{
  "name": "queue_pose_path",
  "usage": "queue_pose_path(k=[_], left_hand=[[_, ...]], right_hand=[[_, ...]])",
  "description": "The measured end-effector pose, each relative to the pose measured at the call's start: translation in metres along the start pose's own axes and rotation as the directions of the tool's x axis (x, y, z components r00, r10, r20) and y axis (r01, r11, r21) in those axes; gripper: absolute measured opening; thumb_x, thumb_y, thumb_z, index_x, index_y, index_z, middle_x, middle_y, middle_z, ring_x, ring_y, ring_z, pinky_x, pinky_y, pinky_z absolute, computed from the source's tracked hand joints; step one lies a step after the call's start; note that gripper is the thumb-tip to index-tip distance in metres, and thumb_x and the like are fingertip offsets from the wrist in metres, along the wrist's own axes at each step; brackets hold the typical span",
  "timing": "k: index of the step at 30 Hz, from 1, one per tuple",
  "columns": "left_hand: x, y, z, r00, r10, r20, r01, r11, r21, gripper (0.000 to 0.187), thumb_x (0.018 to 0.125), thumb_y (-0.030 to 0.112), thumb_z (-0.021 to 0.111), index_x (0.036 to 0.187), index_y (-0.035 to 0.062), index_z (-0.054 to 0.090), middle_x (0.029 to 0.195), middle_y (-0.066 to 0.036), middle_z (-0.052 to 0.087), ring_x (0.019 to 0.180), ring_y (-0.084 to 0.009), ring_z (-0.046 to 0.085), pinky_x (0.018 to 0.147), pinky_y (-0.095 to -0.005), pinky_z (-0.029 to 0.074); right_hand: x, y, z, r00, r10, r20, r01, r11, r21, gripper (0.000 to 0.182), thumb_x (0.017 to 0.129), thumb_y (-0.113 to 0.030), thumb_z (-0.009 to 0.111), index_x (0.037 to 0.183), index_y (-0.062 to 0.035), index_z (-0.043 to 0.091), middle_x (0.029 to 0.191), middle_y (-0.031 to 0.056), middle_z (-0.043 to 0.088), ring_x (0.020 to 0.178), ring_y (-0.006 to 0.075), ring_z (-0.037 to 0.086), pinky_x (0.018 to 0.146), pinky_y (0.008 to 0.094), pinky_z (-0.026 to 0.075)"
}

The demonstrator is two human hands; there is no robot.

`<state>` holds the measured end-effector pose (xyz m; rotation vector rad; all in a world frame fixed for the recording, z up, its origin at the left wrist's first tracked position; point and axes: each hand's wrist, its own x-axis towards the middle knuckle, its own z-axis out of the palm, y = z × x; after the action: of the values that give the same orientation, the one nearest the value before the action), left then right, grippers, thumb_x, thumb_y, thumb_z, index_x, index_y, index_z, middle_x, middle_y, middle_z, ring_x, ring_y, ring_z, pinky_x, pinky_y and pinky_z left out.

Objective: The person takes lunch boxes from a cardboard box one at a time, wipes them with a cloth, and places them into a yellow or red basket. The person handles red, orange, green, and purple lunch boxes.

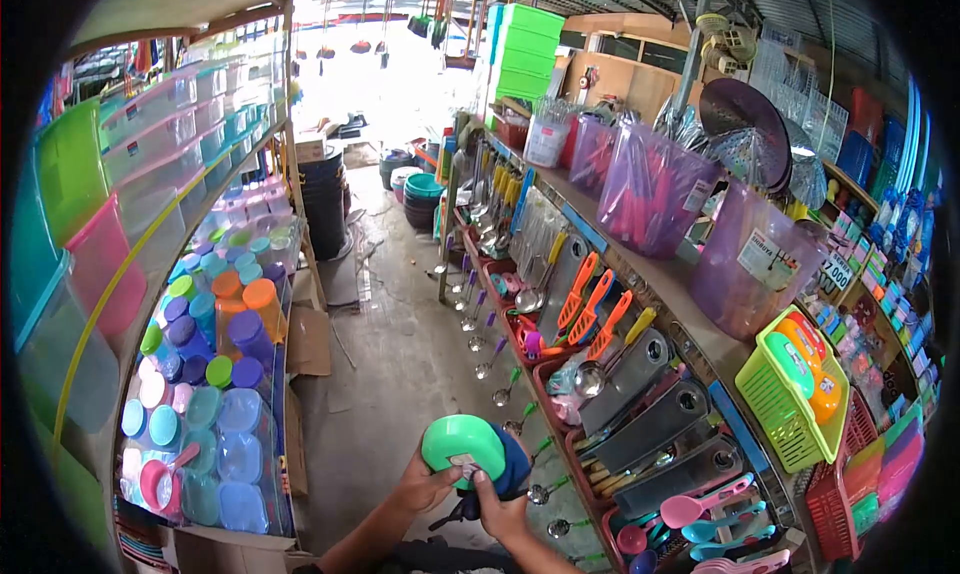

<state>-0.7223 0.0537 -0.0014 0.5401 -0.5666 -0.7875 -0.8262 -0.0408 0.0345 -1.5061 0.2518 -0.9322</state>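
Note:
A round green plastic piece (452, 440), like a lid or the bottom of a bowl, is held up low in the middle of the head view, with a small pale sticker (464, 463) on its face. My left hand (424, 488) grips its left and lower edge. The thumb of my right hand (502, 515) presses near the sticker, and its other fingers are mostly hidden. Behind the green piece, close to my right hand, shows a dark blue item with a black strap (514, 464); its kind is not clear.
On the left, a shelf carries plastic containers (242, 444) and orange jars (262, 304) under large storage boxes (75, 179). The right rack holds ladles (590, 376), orange-handled tools (578, 299), purple bins (655, 194) and a yellow-green basket (790, 404). A concrete aisle (375, 354) runs ahead to stacked tubs (422, 199).

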Motion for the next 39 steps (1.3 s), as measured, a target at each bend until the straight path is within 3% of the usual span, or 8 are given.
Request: queue_pose_path(k=[4,6,10,14,26,32,35,39], left_hand=[[0.010,-0.018,0.006,1.000,-0.017,0.027,0.018,0.999,-0.029,0.056,0.097,0.006,0.058,0.146,0.0081,0.030,0.134,-0.013,0.051,0.120,-0.0274,0.055,0.104,-0.0455,0.044],[0.017,-0.011,0.051,0.889,0.241,-0.389,-0.237,0.970,0.060,0.053,0.100,0.020,0.056,0.146,0.0080,0.030,0.133,-0.012,0.052,0.116,-0.0265,0.058,0.103,-0.0462,0.045],[0.005,0.002,0.023,0.915,-0.186,-0.357,0.085,0.957,-0.278,0.060,0.099,0.048,0.049,0.142,0.0057,0.041,0.129,-0.012,0.058,0.115,-0.0274,0.059,0.103,-0.0452,0.045],[0.003,0.030,0.019,0.950,-0.256,-0.181,0.154,0.883,-0.444,0.069,0.091,0.055,0.054,0.135,0.0033,0.050,0.127,-0.015,0.061,0.116,-0.0306,0.060,0.106,-0.0461,0.044],[-0.018,0.019,0.017,0.907,-0.309,-0.287,0.249,0.941,-0.228,0.072,0.092,0.054,0.052,0.146,0.0087,0.040,0.139,-0.014,0.054,0.125,-0.0302,0.056,0.111,-0.0474,0.039],[0.015,0.020,0.006,0.914,-0.388,0.115,0.372,0.695,-0.615,0.067,0.093,0.061,0.045,0.128,0.0056,0.057,0.122,-0.017,0.065,0.111,-0.0319,0.064,0.101,-0.0463,0.048],[0.036,0.008,0.034,0.899,-0.293,-0.326,0.212,0.942,-0.261,0.065,0.091,0.061,0.046,0.119,0.0030,0.058,0.109,-0.018,0.066,0.096,-0.0335,0.067,0.086,-0.0454,0.055],[0.051,-0.012,0.084,0.923,-0.345,-0.168,0.307,0.927,-0.218,0.058,0.096,0.055,0.041,0.124,0.0053,0.053,0.115,-0.015,0.063,0.105,-0.0283,0.063,0.093,-0.0421,0.051]], right_hand=[[0.003,0.001,-0.001,0.989,-0.105,-0.105,0.107,0.994,0.020,0.068,0.082,-0.011,0.074,0.140,0.0024,0.041,0.134,0.0237,0.051,0.123,0.0394,0.052,0.104,0.0431,0.041],[0.014,-0.002,-0.015,0.896,-0.417,0.150,0.427,0.723,-0.543,0.068,0.078,-0.009,0.076,0.139,-0.0011,0.045,0.133,0.0239,0.052,0.119,0.0413,0.055,0.100,0.0456,0.044],[0.015,0.004,-0.022,0.755,-0.423,0.501,0.641,0.637,-0.428,0.069,0.072,-0.018,0.076,0.135,-0.0038,0.053,0.134,0.0208,0.055,0.125,0.0395,0.053,0.100,0.0486,0.045],[-0.003,-0.014,-0.006,0.877,-0.234,0.419,0.350,0.909,-0.225,0.069,0.087,-0.027,0.063,0.144,0.0044,0.041,0.144,0.0240,0.048,0.138,0.0422,0.040,0.113,0.0495,0.030],[0.021,-0.042,0.006,0.798,-0.057,0.601,0.411,0.780,-0.472,0.074,0.089,-0.035,0.054,0.150,0.0012,0.033,0.158,0.0230,0.026,0.147,0.0425,0.022,0.118,0.0529,0.013],[-0.003,-0.038,-0.021,0.750,-0.237,0.618,0.417,0.894,-0.162,0.061,0.078,-0.023,0.058,0.136,-0.0043,0.055,0.143,0.0166,0.052,0.145,0.0354,0.033,0.118,0.0512,0.019],[-0.008,-0.057,-0.054,0.859,-0.249,0.447,0.404,0.866,-0.294,0.058,0.073,-0.019,0.062,0.128,-0.0029,0.060,0.128,0.0128,0.061,0.123,0.0340,0.055,0.106,0.0470,0.037],[0.004,-0.125,-0.077,0.945,-0.145,0.294,0.313,0.668,-0.675,0.071,0.070,-0.022,0.076,0.136,-0.0079,0.053,0.117,0.0093,0.063,0.093,0.0293,0.064,0.083,0.0410,0.049]])
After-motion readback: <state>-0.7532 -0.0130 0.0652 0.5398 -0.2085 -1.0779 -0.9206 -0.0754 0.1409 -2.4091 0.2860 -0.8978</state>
